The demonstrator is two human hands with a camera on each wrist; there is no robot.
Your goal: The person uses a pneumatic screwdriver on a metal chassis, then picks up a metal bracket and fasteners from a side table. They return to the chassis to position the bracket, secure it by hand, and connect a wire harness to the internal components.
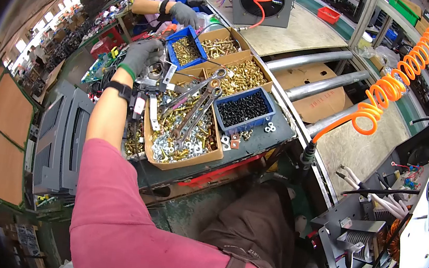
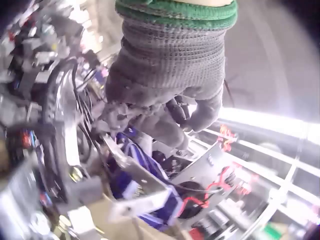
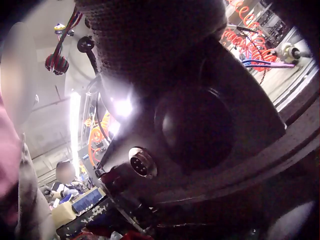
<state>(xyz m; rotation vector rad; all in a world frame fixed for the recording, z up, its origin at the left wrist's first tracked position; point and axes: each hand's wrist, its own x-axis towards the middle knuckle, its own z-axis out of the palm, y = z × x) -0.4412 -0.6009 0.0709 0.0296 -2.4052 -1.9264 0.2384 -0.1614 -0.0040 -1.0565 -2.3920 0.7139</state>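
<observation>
My left hand [image 1: 143, 56], in a grey knit glove with a green cuff, is over the parts at the left of the blue bin of small brass screws [image 1: 186, 51]. In the left wrist view its fingers [image 2: 160, 127] are bent downward, close above a bent metal bracket [image 2: 140, 202]; I cannot tell whether they hold anything. The right hand [image 3: 155, 35], gloved too, is at a dark metal panel [image 3: 245, 110] with a round multi-pin connector [image 3: 142, 162]. Its fingers are lost in shadow. In the head view an opened machine chassis [image 1: 339, 227] with white cables stands at the right.
Combination wrenches [image 1: 196, 105] lie across a cardboard box [image 1: 190, 161] of mixed screws and nuts. Beside it sits a blue bin of black screws [image 1: 243, 110]. An orange coiled air hose [image 1: 383, 95] hangs over the roller line. Another person's gloved hand [image 1: 184, 14] is across the bench.
</observation>
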